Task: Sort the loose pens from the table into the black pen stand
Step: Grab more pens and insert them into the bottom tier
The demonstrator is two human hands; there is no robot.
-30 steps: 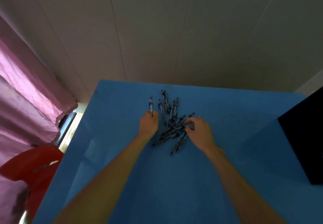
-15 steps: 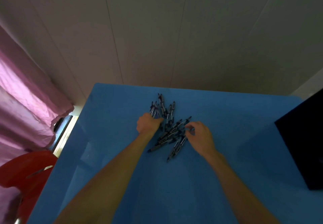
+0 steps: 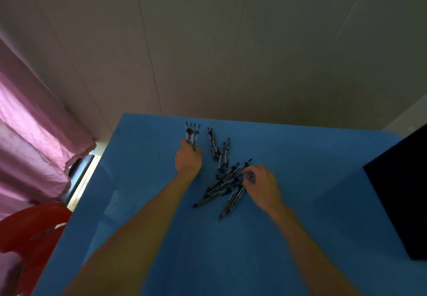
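- The left hand (image 3: 188,160) is closed in a fist round a small bundle of pens (image 3: 192,134), gripping their near ends; the free ends fan out past the knuckles toward the far edge of the blue bench (image 3: 300,238)
- The right hand (image 3: 262,186) lies palm down with its fingers bent, the fingertips (image 3: 246,173) pinching at the right side of the loose pile of pens (image 3: 225,184); which single pen they have hold of is too small to tell
- The pile lies between the two hands, crossed pens spreading from beside the right hand's fingers down toward the near left
- A few separate pens (image 3: 218,150) lie side by side pointing away, just beyond the pile and to the right of the left hand's bundle
- A black shape (image 3: 402,194) stands at the right edge of the bench, well apart from both hands and the pile; whether it is the pen stand cannot be told
- Left of the bench hang a pink curtain (image 3: 30,134) and, nearer, stands a red chair (image 3: 30,231)
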